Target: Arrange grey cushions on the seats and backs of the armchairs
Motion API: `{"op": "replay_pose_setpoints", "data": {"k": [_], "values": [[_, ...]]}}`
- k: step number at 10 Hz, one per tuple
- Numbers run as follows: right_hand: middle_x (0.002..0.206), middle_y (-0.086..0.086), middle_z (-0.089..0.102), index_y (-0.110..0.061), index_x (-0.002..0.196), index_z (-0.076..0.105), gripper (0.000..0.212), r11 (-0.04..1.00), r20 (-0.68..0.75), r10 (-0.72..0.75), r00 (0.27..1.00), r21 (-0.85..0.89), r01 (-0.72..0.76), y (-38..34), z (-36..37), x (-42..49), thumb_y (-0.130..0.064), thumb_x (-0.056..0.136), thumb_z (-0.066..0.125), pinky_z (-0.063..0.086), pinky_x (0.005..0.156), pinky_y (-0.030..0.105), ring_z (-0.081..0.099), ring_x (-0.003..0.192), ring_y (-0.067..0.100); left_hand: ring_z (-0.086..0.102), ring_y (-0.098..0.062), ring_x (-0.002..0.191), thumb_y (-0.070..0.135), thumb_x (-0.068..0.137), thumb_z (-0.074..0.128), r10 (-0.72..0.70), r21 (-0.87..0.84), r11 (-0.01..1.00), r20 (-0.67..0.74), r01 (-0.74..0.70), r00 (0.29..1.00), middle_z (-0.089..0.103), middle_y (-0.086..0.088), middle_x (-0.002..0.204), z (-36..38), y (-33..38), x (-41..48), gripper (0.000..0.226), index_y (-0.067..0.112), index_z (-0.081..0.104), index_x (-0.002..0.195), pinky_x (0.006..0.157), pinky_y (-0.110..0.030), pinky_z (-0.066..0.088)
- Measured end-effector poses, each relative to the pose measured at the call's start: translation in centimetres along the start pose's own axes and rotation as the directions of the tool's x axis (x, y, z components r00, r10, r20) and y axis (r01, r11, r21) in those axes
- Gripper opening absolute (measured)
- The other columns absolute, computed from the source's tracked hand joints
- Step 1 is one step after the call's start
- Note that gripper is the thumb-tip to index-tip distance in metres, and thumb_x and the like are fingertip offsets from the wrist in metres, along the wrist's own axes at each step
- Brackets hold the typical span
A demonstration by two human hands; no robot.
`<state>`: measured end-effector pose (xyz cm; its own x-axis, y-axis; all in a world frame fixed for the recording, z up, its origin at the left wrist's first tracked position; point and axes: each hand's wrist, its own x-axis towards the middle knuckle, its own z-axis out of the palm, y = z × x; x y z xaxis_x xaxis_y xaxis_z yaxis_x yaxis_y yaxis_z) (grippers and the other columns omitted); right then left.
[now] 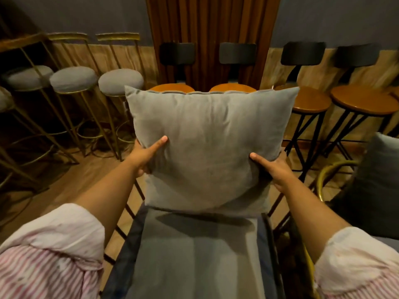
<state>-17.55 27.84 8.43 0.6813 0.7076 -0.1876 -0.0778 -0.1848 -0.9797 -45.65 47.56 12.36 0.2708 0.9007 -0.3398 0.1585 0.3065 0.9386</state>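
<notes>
Lounge, bar stools [117, 83] at 10 to 2 o'clock. Back cushion [207, 145] upright on armchair [194, 251] seat, 12 o'clock; left hand [143, 155], right hand [275, 167] grip its sides. Step: seating it. Next: press back, release.

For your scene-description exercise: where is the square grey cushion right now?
In the head view's centre, the grey cushion stands upright at the back of the armchair seat, gripped by the left hand and right hand.

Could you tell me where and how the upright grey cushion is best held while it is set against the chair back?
Probably by its two side edges, low down, one grip from each flank, as the left hand and right hand do now: the grey cushion is wide, soft and upright.
</notes>
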Motion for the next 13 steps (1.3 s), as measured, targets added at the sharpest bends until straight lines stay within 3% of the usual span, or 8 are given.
{"op": "replay_pose_setpoints", "data": {"k": [1,2,4,6,7,10,11,13], "values": [[0.146,-0.001,0.040,-0.029,0.143,0.022,0.134,1.000,0.003,0.019,1.000,0.005,-0.019,2.7,1.0,3.3,-0.058,0.031,0.088,0.038,0.108,0.050,0.041,0.132,0.026,0.026,-0.039,0.142,0.044,0.070,0.076,0.028,0.005,1.000,-0.045,-0.027,0.999,0.025,-0.002,0.156,0.9,-1.8,3.8,0.101,0.034,0.012,0.148,0.101,-0.073,0.030],[0.148,0.003,0.035,-0.028,0.144,0.017,0.114,0.999,-0.034,0.035,0.999,0.020,-0.035,5.7,1.7,6.0,-0.037,0.054,0.087,0.038,0.108,0.045,0.039,0.132,0.027,0.025,-0.038,0.143,0.042,0.069,0.075,0.034,0.007,0.999,-0.050,-0.034,0.998,0.023,-0.003,0.157,1.7,-4.3,7.0,0.104,0.033,0.008,0.149,0.104,-0.070,0.030],[0.148,0.003,0.035,-0.029,0.144,0.017,0.120,0.997,-0.077,0.073,0.994,0.011,-0.073,11.4,3.3,8.7,-0.039,0.048,0.088,0.038,0.109,0.046,0.039,0.133,0.025,0.026,-0.035,0.143,0.038,0.077,0.071,-0.016,0.067,0.998,-0.062,0.020,0.998,0.025,-0.005,0.157,2.0,-9.7,11.1,0.095,0.028,0.011,0.150,0.108,-0.064,0.031],[0.148,0.006,0.033,-0.022,0.144,0.017,0.108,0.983,-0.123,0.173,0.977,-0.033,-0.178,17.1,3.8,8.3,-0.029,0.061,0.086,0.038,0.108,0.044,0.038,0.134,0.028,0.029,-0.039,0.140,0.066,0.062,0.068,-0.213,0.136,0.968,-0.011,0.212,0.977,0.023,-0.004,0.158,2.6,-13.1,12.9,0.112,0.033,0.006,0.150,0.103,-0.061,0.037],[0.149,0.007,0.032,-0.022,0.146,0.012,0.107,0.981,-0.104,0.182,0.978,-0.051,-0.188,17.2,3.7,9.3,-0.031,0.066,0.083,0.037,0.107,0.039,0.038,0.135,0.028,0.030,-0.041,0.139,0.075,0.054,0.066,-0.228,0.185,0.957,0.009,0.223,0.974,0.021,-0.006,0.159,3.1,-12.7,14.3,0.123,0.033,0.002,0.150,0.103,-0.061,0.036],[0.155,0.007,0.024,-0.026,0.149,0.002,0.107,0.965,-0.079,0.204,0.976,-0.151,-0.214,18.9,4.1,10.0,-0.038,0.073,0.077,0.032,0.110,0.043,0.031,0.138,0.031,0.020,-0.037,0.145,0.067,0.068,0.063,-0.183,0.251,0.943,-0.150,0.217,0.972,0.011,-0.009,0.161,4.0,-14.9,16.6,0.116,0.021,-0.002,0.152,0.114,-0.055,0.025],[0.154,0.009,0.027,-0.018,0.149,0.009,0.099,0.971,-0.097,0.167,0.981,-0.156,-0.181,18.0,4.6,9.2,-0.033,0.077,0.075,0.032,0.111,0.042,0.031,0.139,0.031,0.019,-0.037,0.145,0.072,0.068,0.060,-0.182,0.240,0.947,-0.147,0.214,0.972,0.011,-0.010,0.161,4.3,-14.8,15.4,0.116,0.022,-0.001,0.152,0.116,-0.054,0.023],[0.143,0.014,0.047,-0.007,0.142,0.038,0.066,0.956,-0.097,0.114,0.989,-0.260,-0.136,15.2,4.9,5.3,-0.032,0.087,0.064,0.038,0.108,0.045,0.043,0.133,0.033,0.022,-0.031,0.145,0.061,0.088,0.040,-0.096,0.240,0.966,-0.009,0.095,0.995,0.018,-0.007,0.160,4.5,-13.3,9.9,0.082,0.019,0.009,0.152,0.117,-0.045,0.021]]}}
